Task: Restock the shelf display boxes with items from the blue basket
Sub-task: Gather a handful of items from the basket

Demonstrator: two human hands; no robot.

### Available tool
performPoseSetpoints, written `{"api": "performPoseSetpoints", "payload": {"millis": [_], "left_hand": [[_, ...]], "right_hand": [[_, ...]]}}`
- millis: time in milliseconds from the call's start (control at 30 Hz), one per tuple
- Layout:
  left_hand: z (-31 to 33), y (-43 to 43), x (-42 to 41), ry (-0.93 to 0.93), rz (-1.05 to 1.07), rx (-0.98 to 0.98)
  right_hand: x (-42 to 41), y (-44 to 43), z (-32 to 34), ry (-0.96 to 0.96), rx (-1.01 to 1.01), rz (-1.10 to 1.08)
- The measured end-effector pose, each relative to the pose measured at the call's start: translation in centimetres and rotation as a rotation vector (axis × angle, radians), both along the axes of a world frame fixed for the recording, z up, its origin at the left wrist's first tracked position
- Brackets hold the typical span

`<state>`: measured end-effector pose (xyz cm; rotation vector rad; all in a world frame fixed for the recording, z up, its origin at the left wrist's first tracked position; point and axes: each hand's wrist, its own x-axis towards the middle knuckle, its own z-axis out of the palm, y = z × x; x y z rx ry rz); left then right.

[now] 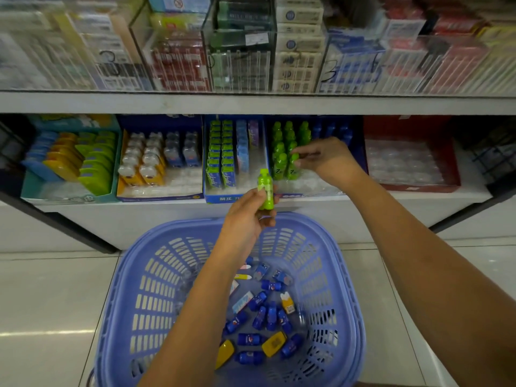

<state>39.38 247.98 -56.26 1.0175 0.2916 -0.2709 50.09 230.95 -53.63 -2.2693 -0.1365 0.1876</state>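
Note:
A blue basket [145,275] sits on the floor below the shelf, holding several small blue bottles [272,317] and a few yellow items [275,343]. My left hand [245,219] is raised above the basket's far rim, shut on a small green bottle [265,189] held upright. My right hand [325,159] reaches into the blue display box [360,160] on the lower shelf, fingertips touching a green bottle [293,163] in the front row. That box holds rows of green bottles on the left and blue ones at the back right.
Other display boxes line the lower shelf: a teal one [67,188], a blue-yellow one [159,191], a blue one with green packs [223,196], a red one [413,185]. The upper shelf edge [251,103] overhangs. Tiled floor surrounds the basket.

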Motion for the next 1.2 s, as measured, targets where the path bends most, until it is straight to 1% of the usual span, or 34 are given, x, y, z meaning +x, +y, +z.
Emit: {"api": "performPoseSetpoints", "payload": {"millis": [67, 133, 167, 233, 300, 367, 433, 500, 567, 633, 667, 733, 800, 967, 1033, 1133, 1200], "left_hand": [[-0.3, 0.2, -0.5, -0.112, -0.058, 0.172], [-0.5, 0.4, -0.8, -0.182, -0.09, 0.353], [-0.6, 0.5, -0.8, -0.201, -0.095, 0.433], [-0.6, 0.5, -0.5, -0.249, -0.106, 0.557], [-0.2, 0.0, -0.3, -0.325, -0.133, 0.588], [0.4, -0.7, 0.1, -0.383, -0.177, 0.597], [0.9, -1.2, 0.5, -0.417, -0.201, 0.599], [1.0, -1.7, 0.9, -0.445, -0.209, 0.668], [0.6, -2.2, 1.3, -0.476, -0.274, 0.874], [-0.2, -2.7, 1.5, -0.521, -0.416, 1.204], [-0.7, -3.0, 1.4, -0.541, -0.488, 1.349], [-1.6, -3.3, 1.2, -0.582, -0.571, 1.525], [-2.2, -3.4, 1.1, -0.615, -0.572, 1.58], [-2.8, -3.2, 1.3, -0.652, -0.544, 1.554], [-2.9, -3.0, 1.5, -0.646, -0.557, 1.55], [-2.5, -3.0, 1.5, -0.623, -0.583, 1.533], [-2.2, -2.8, 1.0, -0.628, -0.514, 1.44]], "right_hand": [[-0.7, -0.2, 0.2, -0.016, 0.092, -0.084], [-1.8, -0.4, 0.7, -0.096, 0.184, -0.167], [-2.4, -0.4, 1.0, -0.104, 0.236, -0.166], [-3.9, -0.1, 1.9, -0.017, 0.346, -0.055], [-4.9, 0.6, 2.6, 0.082, 0.367, 0.08], [-5.3, 1.0, 2.8, 0.053, 0.315, 0.122], [-5.1, 0.9, 2.9, -0.005, 0.339, 0.082], [-4.5, 0.1, 2.6, -0.078, 0.401, -0.02], [-3.6, -1.0, 2.1, -0.184, 0.405, -0.192], [-2.5, -1.6, 1.3, -0.25, 0.321, -0.306], [-2.2, -1.6, 0.7, -0.261, 0.267, -0.317], [-1.7, -1.5, -0.4, -0.259, 0.195, -0.291], [-1.5, -1.4, -1.3, -0.25, 0.159, -0.26], [-1.3, -1.5, -2.4, -0.312, 0.037, -0.214], [-1.3, -1.3, -2.6, -0.31, 0.057, -0.23], [-1.1, -1.1, -2.1, -0.224, 0.071, -0.241], [-1.4, -0.9, -1.4, -0.176, 0.061, -0.249]]}}
